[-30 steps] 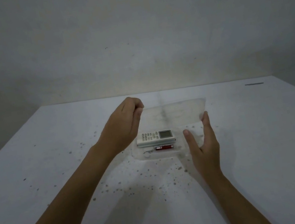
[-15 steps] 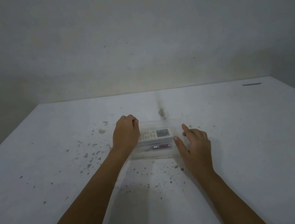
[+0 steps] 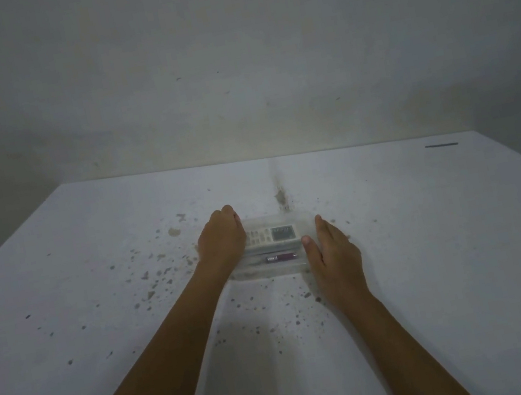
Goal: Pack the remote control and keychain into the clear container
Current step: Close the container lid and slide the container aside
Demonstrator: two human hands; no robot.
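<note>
The clear container [image 3: 273,270] lies on the white table [image 3: 441,245] with its lid down flat. Through the lid I see the white remote control [image 3: 271,235] lying crosswise, its grey screen to the right. In front of it lies the red keychain [image 3: 282,257]. My left hand [image 3: 221,239] rests on the left part of the lid with fingers curled, covering the remote's left end. My right hand [image 3: 334,250] is against the container's right end, thumb on the lid's corner, fingers stretched along the side.
The tabletop is speckled with small dark chips around and in front of the container. A brown stain [image 3: 280,195] lies just behind it. A short dark strip [image 3: 441,145] lies at the far right. A bare wall rises behind the table.
The lid stood raised a second ago with my left hand at its top edge; it has come down flat. Both hands have lowered onto the container.
</note>
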